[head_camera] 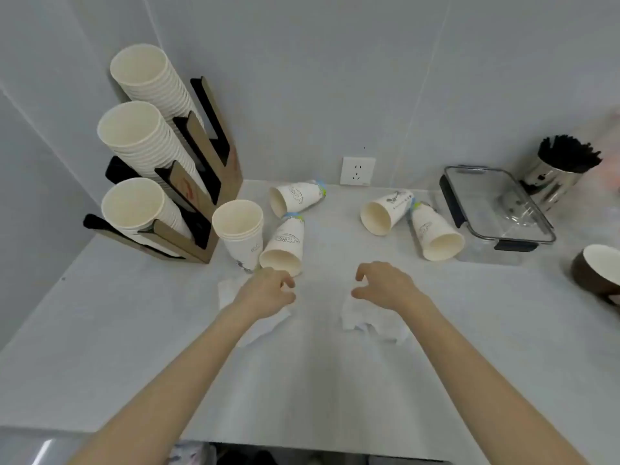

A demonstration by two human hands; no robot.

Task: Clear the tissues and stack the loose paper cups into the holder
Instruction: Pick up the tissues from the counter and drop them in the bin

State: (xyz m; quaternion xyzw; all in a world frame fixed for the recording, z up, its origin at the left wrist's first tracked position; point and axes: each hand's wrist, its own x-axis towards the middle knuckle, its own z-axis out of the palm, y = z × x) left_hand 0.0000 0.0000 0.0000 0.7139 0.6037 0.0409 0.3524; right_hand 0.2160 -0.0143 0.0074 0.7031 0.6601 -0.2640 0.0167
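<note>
Two crumpled white tissues lie on the grey counter: one point(228, 290) partly hidden under my left hand point(268, 292), the other point(372, 322) just below my right hand point(385, 285). Both hands hover over them with curled fingers, holding nothing. Several loose paper cups lie on their sides: one point(297, 198) near the wall, one point(285, 246) just beyond my left hand, two at centre right point(385, 211) point(436, 234). A short stack of upright cups point(240, 229) stands beside the wood-and-black cup holder point(188, 236), which holds three slanted rows of cups.
A clear lidded container point(496, 206) sits at the back right, with a steel canister of black straws point(557, 176) behind it. A brown bowl point(597, 271) is at the right edge. A wall socket point(357, 171) is at the back.
</note>
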